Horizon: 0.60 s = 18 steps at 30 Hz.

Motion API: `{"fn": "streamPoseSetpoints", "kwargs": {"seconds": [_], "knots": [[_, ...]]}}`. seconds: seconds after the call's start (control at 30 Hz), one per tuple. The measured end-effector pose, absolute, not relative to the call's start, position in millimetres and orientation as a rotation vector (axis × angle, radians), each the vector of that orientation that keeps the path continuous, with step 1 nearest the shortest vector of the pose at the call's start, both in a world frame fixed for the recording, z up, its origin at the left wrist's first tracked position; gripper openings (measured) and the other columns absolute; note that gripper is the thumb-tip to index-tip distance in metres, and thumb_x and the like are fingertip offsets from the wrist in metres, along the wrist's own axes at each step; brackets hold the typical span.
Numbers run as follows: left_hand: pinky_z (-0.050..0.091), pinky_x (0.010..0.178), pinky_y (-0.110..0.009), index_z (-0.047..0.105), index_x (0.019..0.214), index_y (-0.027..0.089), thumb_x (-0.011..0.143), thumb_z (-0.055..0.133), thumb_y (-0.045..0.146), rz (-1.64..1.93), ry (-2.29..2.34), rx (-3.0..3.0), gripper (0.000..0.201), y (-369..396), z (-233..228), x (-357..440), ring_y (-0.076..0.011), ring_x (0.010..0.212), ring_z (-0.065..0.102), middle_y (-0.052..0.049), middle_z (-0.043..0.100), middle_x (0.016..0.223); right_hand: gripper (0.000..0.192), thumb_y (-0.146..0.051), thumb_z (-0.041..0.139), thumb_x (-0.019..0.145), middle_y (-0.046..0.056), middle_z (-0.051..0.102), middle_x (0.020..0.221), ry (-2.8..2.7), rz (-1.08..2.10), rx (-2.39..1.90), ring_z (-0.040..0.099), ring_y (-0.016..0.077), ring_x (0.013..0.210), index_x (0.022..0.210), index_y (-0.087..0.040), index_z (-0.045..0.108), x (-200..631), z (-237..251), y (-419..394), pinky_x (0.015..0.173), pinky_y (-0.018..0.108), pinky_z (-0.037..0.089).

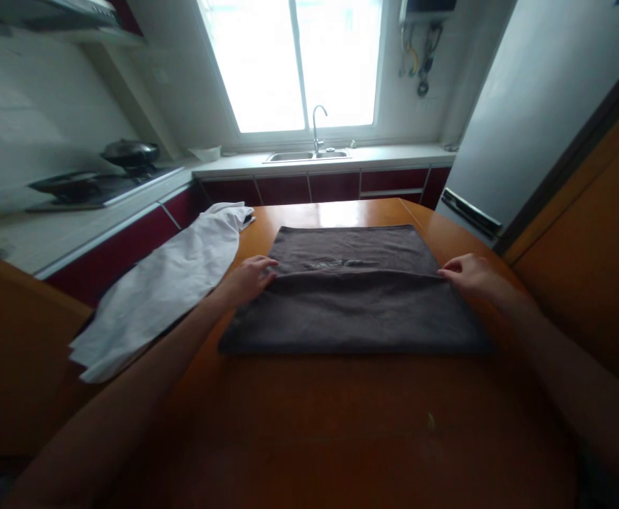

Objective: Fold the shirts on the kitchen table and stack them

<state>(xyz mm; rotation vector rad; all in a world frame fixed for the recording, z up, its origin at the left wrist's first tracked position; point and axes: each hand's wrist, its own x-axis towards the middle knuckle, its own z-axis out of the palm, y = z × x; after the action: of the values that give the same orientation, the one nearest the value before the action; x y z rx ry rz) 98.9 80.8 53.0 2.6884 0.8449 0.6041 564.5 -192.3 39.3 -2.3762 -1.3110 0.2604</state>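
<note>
Both my hands on the fold line of the brown towel

My left hand (250, 277) and right hand (465, 274) each pinch an end of the folded edge of the brown towel (354, 297), which lies flat mid-bench (341, 424); each grip looks closed on cloth, though the fingertips are partly hidden. If one side pulls harder, I'd expect the fold to skew; a sideways drag could catch the white cloth (171, 283) just beside my left wrist
</note>
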Motion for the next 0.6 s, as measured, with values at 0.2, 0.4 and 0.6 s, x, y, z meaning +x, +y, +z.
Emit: {"fn": "streamPoseSetpoints", "kwargs": {"seconds": [0.2, 0.4, 0.6], "knots": [[0.041, 0.111, -0.037, 0.063, 0.132, 0.018, 0.100, 0.048, 0.031, 0.493, 0.461, 2.914, 0.037, 11, 46, 193, -0.0251, 0.127, 0.057, -0.012, 0.060, 0.139, 0.042, -0.038, 0.043, 0.100, 0.016, 0.060, 0.139, -1.788, 0.065, -2.045, 0.052, 0.0299, 0.131, 0.126, -0.015, 0.067, 463, 39, -148, 0.111, 0.040, 0.038], [0.043, 0.104, -0.042, 0.059, 0.134, 0.014, 0.104, 0.044, 0.031, 0.584, 0.899, 2.899, 0.038, 9, 22, 229, -0.0302, 0.126, 0.056, -0.020, 0.060, 0.135, 0.053, -0.048, 0.028, 0.105, 0.019, 0.050, 0.150, -1.692, 0.177, -2.240, 0.042, 0.0354, 0.139, 0.139, -0.016, 0.054, 425, 19, -118, 0.111, 0.055, 0.034], [0.047, 0.090, -0.043, 0.074, 0.104, 0.016, 0.101, 0.050, 0.033, 0.589, 1.198, 2.755, 0.029, 29, 8, 224, -0.0315, 0.108, 0.060, -0.017, 0.066, 0.111, 0.043, -0.050, 0.047, 0.099, 0.020, 0.068, 0.120, -1.396, 0.191, -2.462, 0.056, 0.0382, 0.120, 0.102, -0.016, 0.072, 438, 29, -96, 0.100, 0.059, 0.038]]}}
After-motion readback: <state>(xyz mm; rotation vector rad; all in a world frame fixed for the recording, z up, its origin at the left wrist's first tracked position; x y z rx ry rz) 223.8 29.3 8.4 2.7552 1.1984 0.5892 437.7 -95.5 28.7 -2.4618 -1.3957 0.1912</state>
